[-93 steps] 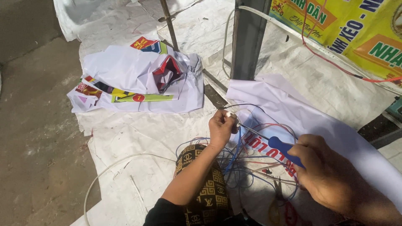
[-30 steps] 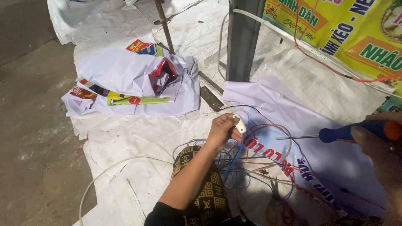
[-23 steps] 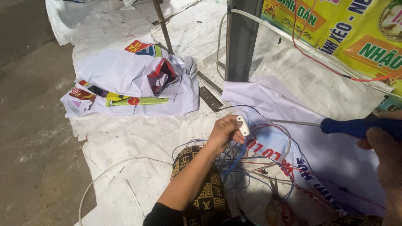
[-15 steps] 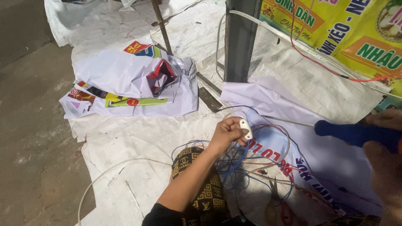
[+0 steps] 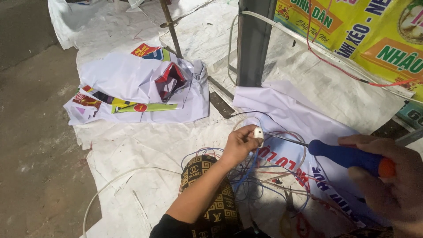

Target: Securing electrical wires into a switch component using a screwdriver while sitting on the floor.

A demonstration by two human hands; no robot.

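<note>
Your left hand (image 5: 240, 144) pinches a small white switch (image 5: 258, 133); your right hand (image 5: 387, 185), near right, grips a blue-handled screwdriver (image 5: 348, 156), its tip at the switch. Tangled wires (image 5: 260, 185) lie below on white sheeting (image 5: 145, 145); crumpled banners (image 5: 136, 88) sit far left.

White tarpaulin (image 5: 145, 145) over concrete floor (image 5: 31, 145)

Crumpled printed banner (image 5: 141, 90) lies left of grey metal post (image 5: 255, 42).
</note>
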